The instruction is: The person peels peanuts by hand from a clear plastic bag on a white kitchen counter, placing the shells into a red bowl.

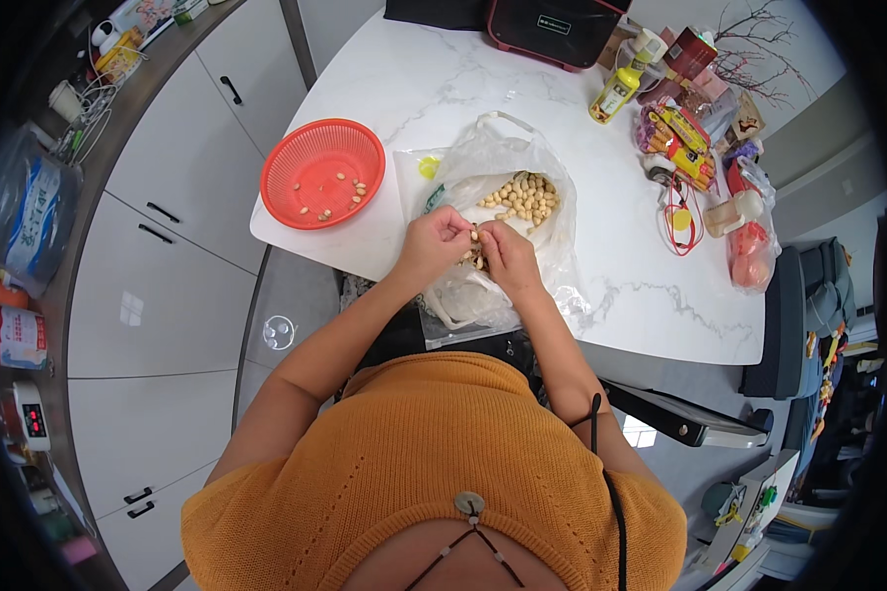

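My left hand [436, 241] and my right hand [511, 258] meet over the front of an open white plastic bag [557, 251]. Between their pinched fingertips is a small pale nut [475, 236], mostly covered by the fingers. Inside the bag lies a heap of tan oval nuts [527, 195], whose exact kind I cannot tell. Brownish bits, perhaps shells, show just below my fingers. To the left of the bag sits a red plastic basket [301, 158] with several loose nuts on its bottom.
Along the white marbled table's [650, 310] right side stand a yellow bottle [616, 94], snack packages [678, 143], a red cord [682, 227] and a bag of pinkish round items [750, 258]. A black and red appliance [552, 30] is at the back. White cabinets [158, 286] line the left.
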### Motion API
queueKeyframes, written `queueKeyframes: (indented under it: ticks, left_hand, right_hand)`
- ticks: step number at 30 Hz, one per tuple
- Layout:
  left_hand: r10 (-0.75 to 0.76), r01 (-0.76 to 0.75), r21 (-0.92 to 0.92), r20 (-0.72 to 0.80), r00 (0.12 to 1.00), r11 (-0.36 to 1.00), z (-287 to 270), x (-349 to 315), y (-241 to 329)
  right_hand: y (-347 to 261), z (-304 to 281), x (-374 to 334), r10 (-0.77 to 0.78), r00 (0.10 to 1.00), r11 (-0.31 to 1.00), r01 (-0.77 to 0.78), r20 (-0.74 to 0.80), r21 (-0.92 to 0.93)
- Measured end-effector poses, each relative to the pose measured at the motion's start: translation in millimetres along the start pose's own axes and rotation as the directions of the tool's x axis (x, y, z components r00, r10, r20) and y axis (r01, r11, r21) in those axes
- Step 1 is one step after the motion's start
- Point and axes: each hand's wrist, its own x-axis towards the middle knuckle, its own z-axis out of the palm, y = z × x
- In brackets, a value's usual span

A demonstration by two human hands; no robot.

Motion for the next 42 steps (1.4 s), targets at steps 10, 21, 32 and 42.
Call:
queueKeyframes:
  ticks: [10, 21, 32, 42]
  left_hand:
    - [0.013, -0.009, -0.144, 0.027, 1.000, 0.990, 2, 0, 1]
    - [0.041, -0.031, -0.136, 0.072, 0.997, 0.990, 1, 4, 4]
    - [-0.265, 0.309, -0.167, 0.239, 0.934, 0.936, -8, 6, 25]
    - [-0.253, 0.331, -0.216, 0.322, 0.912, 0.918, -14, 11, 19]
  right_hand:
    - [-8, -3, 2, 0.053, 0.998, 0.997, -0.052, -0.017, 0.048]
    - [-6, -2, -1, 0.070, 0.992, 0.994, -0.060, -0.109, 0.088]
    - [-1, 1, -2, 0.052, 0.984, 0.998, -0.044, -0.170, 0.053]
    - [-2, 1, 0, 0.088, 0.987, 0.989, -0.071, -0.132, 0.129]
